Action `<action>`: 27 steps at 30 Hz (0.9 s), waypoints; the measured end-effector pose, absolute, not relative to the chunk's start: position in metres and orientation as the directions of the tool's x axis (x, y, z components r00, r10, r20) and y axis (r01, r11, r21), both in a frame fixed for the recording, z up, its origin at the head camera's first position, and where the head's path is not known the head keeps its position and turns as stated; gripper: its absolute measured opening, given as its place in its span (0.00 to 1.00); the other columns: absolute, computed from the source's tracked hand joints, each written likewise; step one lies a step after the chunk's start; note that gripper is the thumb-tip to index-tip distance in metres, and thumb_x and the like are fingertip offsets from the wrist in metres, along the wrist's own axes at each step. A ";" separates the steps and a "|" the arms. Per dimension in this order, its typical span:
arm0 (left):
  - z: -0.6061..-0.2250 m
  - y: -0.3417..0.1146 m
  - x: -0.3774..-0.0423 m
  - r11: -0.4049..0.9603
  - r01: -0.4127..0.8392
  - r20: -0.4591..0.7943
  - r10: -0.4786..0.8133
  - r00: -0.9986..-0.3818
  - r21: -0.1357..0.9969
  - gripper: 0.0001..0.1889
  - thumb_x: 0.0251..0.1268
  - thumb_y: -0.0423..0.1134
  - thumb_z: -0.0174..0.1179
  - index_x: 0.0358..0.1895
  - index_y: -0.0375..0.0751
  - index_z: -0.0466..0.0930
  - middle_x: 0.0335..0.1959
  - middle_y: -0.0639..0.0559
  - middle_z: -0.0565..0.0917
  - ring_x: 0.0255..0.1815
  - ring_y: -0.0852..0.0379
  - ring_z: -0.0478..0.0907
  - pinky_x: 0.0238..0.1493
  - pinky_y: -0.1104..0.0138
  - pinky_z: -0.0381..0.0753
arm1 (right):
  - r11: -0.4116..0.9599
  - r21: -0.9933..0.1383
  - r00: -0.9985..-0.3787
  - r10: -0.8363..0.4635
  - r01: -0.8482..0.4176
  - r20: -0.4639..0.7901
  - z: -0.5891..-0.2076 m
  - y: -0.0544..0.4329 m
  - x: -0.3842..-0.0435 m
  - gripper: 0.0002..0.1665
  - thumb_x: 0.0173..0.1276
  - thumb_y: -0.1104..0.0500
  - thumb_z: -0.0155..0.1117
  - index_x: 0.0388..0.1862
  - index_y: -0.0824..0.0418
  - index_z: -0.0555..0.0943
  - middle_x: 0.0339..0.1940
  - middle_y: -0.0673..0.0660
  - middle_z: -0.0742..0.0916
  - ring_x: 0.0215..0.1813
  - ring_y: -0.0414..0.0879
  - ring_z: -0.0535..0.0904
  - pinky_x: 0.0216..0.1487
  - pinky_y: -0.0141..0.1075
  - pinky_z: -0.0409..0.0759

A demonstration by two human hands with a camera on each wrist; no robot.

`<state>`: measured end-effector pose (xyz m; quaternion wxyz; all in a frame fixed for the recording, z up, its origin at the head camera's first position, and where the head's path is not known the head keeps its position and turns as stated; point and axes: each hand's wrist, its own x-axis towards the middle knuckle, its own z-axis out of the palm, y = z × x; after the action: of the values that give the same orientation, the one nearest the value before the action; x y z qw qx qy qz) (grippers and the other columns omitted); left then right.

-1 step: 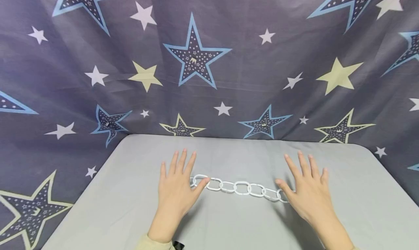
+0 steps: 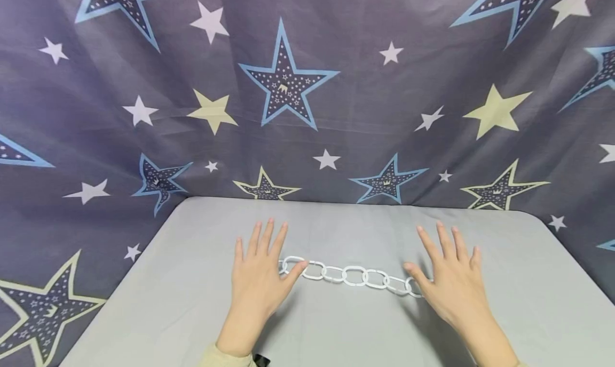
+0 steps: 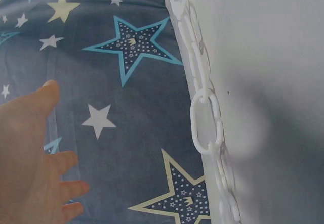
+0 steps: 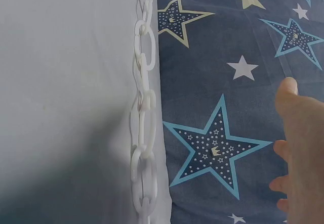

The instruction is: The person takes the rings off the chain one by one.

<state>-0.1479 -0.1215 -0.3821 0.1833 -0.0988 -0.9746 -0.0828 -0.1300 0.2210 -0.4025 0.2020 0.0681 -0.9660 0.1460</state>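
Observation:
A white link chain (image 2: 354, 276) lies stretched across the grey-covered table, its several oval links joined end to end. My left hand (image 2: 259, 281) is held above the chain's left end with fingers spread and hides part of it. Over the right end, my right hand (image 2: 454, 289) is spread in the same way and covers the last links. Neither hand grips anything. In the left wrist view the chain (image 3: 205, 123) runs beside the left hand (image 3: 25, 158), apart from it. The right wrist view shows the chain (image 4: 144, 128) well away from the right hand (image 4: 306, 153).
The light grey table (image 2: 336, 329) has rounded far corners. Behind and to the sides hangs a dark cloth (image 2: 365, 105) printed with stars, meeting the table's far edge. Shadows of the hands fall on the table.

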 end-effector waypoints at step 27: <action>-0.376 -0.107 -0.141 0.970 0.221 0.378 0.166 -0.911 0.105 0.49 0.57 0.80 0.45 0.77 0.54 0.61 0.79 0.48 0.56 0.80 0.46 0.46 0.74 0.42 0.35 | 0.950 -0.249 -0.908 -0.068 -0.185 0.414 -0.397 0.226 -0.127 0.46 0.69 0.34 0.58 0.80 0.47 0.56 0.79 0.67 0.57 0.80 0.63 0.38 0.67 0.70 0.26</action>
<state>-0.1415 -0.1068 -0.3763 0.1866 -0.0992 -0.9747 -0.0730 -0.1273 0.2258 -0.3968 0.2045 0.0657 -0.9661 0.1430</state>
